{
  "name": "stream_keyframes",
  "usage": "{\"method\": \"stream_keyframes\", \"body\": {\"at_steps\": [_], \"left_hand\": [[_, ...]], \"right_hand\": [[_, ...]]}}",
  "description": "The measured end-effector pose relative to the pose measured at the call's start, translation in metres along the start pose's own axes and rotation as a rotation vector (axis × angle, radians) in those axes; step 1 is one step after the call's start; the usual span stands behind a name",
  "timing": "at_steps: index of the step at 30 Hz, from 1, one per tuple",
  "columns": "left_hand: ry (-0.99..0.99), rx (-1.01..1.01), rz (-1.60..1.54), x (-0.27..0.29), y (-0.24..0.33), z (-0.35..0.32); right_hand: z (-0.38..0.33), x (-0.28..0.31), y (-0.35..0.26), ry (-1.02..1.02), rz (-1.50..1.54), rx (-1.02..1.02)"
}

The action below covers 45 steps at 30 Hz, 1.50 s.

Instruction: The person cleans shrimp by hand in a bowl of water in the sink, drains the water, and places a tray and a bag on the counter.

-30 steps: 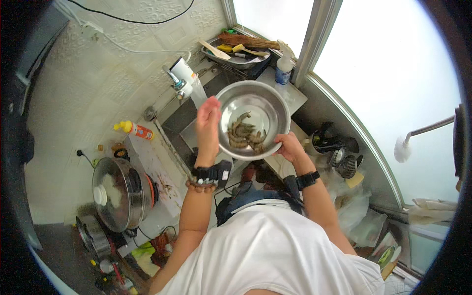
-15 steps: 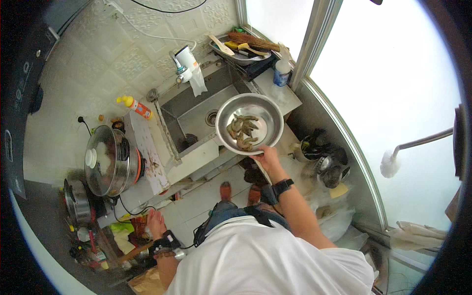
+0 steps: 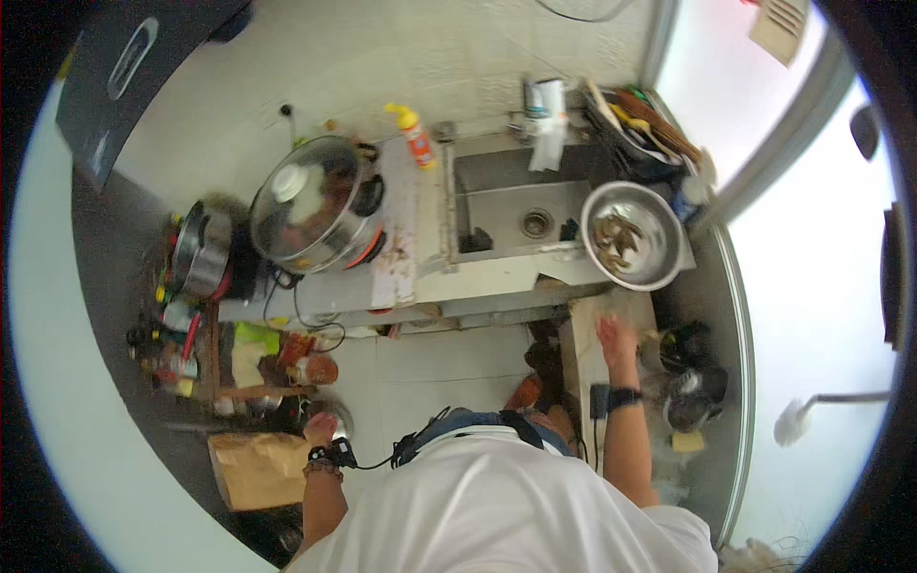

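Plainly, I have two bare hands in view: the right hand [image 3: 616,337] is empty, apart from one steel bowl [image 3: 661,239] just ahead of its fingertips; the left hand [image 3: 323,428] is too blurred for me to tell whether it grips anything. In the bowl lie several shrimp [image 3: 611,232], which blur keeps me from counting. One sink [image 3: 501,210] sits ahead, between both hands. Farther ahead of the left hand I see one glass-lidded pan [image 3: 325,215] and one yellow-topped bottle [image 3: 416,141]; left of that hand, one brown paper sheet [image 3: 258,470].

Glossy metal bowl [image 3: 661,250], creased matt brown paper [image 3: 260,470]
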<state>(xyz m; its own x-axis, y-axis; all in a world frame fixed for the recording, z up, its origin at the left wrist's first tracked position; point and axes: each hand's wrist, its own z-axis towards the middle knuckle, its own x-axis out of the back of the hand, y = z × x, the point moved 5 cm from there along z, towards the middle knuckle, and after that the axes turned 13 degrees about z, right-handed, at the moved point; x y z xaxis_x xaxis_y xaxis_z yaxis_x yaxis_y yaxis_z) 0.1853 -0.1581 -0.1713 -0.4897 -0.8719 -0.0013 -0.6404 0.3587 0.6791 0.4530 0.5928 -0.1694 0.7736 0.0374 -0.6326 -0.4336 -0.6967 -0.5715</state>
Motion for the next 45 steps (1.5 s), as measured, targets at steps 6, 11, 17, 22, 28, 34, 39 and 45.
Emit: {"method": "stream_keyframes", "body": {"at_steps": [6,11,17,22,28,34,39,45], "left_hand": [[0.727,0.137,0.273,0.061,-0.116,-0.034],[1.037,0.618,0.616,0.112,-0.216,-0.025],[0.223,0.410,1.603,0.113,-0.191,-0.016],[-0.014,0.234,1.352,0.119,-0.165,0.048],[-0.182,0.163,1.119,0.057,-0.094,0.089],[-1.460,-0.616,1.651,-0.105,-0.098,0.190],[-0.691,-0.749,2.190,-0.193,-0.080,0.183],[-0.576,-0.583,1.525,-0.269,-0.161,0.037]], "right_hand": [[-0.094,0.069,0.084,0.230,-0.495,-0.274],[-0.114,0.150,0.097,-0.011,-1.316,-0.011],[-0.206,0.152,0.151,0.247,-0.937,-0.254],[-0.364,0.179,0.181,0.322,-0.727,-0.158],[-0.544,0.282,0.282,0.452,-0.502,-0.163],[-0.772,0.409,0.420,0.522,-1.860,-0.131],[-0.856,0.409,0.499,0.760,-1.333,-0.150],[-0.962,0.410,0.578,1.170,-0.307,-0.194]]}}
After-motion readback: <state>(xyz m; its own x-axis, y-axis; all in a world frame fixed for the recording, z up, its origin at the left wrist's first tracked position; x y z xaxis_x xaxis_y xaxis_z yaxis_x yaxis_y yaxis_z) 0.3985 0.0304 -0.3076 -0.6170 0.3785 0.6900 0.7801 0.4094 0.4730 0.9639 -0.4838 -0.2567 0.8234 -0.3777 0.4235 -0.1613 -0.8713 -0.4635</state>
